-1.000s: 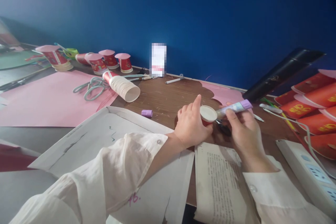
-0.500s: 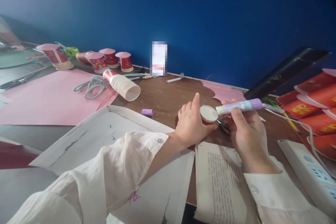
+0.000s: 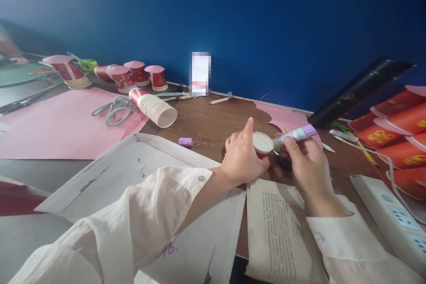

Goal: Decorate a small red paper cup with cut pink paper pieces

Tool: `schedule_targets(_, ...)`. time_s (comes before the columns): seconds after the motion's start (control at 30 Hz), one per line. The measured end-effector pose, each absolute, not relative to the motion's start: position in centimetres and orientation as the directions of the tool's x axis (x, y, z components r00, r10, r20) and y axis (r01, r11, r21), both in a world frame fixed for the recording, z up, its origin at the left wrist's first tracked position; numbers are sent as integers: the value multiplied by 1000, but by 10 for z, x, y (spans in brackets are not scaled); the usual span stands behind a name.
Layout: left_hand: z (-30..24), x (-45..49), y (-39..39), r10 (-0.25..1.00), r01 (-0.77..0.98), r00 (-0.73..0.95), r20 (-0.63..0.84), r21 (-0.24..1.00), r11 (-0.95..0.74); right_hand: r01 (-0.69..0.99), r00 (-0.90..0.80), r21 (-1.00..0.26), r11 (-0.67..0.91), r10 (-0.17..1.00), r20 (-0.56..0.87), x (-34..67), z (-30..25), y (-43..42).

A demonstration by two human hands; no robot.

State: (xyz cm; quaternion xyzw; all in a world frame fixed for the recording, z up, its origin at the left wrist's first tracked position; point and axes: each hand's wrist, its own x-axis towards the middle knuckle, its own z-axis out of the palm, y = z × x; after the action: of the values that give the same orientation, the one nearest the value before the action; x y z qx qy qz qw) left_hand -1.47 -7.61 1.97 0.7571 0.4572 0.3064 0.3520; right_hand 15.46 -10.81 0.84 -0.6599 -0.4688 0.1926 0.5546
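**Pressing a glue stick to the white end of a cup**

Far left, four pink-capped cups (image 3: 136,71) stand along the blue wall behind one pink paper sheet (image 3: 60,124). One teal cord (image 3: 115,108) lies looped on the sheet. Beside it, one stack of paper cups (image 3: 156,110) lies on its side, and one purple cap (image 3: 185,142) sits alone on the wooden table (image 3: 206,124).

At centre, the left hand (image 3: 242,159) wraps around a small red cup (image 3: 262,143). Its forefinger is lifted, and the cup's white end is turned up toward the camera. The right hand (image 3: 308,166) pinches one glue stick (image 3: 295,135) between thumb and fingers, with the tip touching the edge of that white end.

The step in hand looks like spreading glue on that face. Doing it evenly would call for the left hand to hold the cup steady or turn it while the stick keeps light contact.

Below the hands lies one printed page (image 3: 279,230). To the right are one power strip (image 3: 389,211) and at least five red cups (image 3: 404,120) lying on their sides.
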Motion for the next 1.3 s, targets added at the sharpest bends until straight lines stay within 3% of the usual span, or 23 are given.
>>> schedule_targets(0.27, 15, -11, -77, 948, 507, 293, 122, 821, -263, 190, 512, -957, 217, 810, 285, 154, 2, -106)
schedule_targets(0.5, 13, -10, -77, 934, 483, 325, 148, 823, -299, 120, 424, -955, 273, 855, 298, 151, 5, -107)
schedule_targets(0.93, 16, -12, -78, 923, 506, 358, 140, 802, -318, 428, 466, -896, 115, 822, 328, 155, 8, -108)
schedule_targets(1.13, 13, -12, -79, 915, 470, 370, 162, 816, -335, 184, 519, -955, 234, 802, 297, 157, 1, -102)
schedule_targets(1.3, 14, -13, -81, 917, 442, 372, 146, 841, -313, 158, 461, -954, 253, 836, 298, 154, 1, -102)
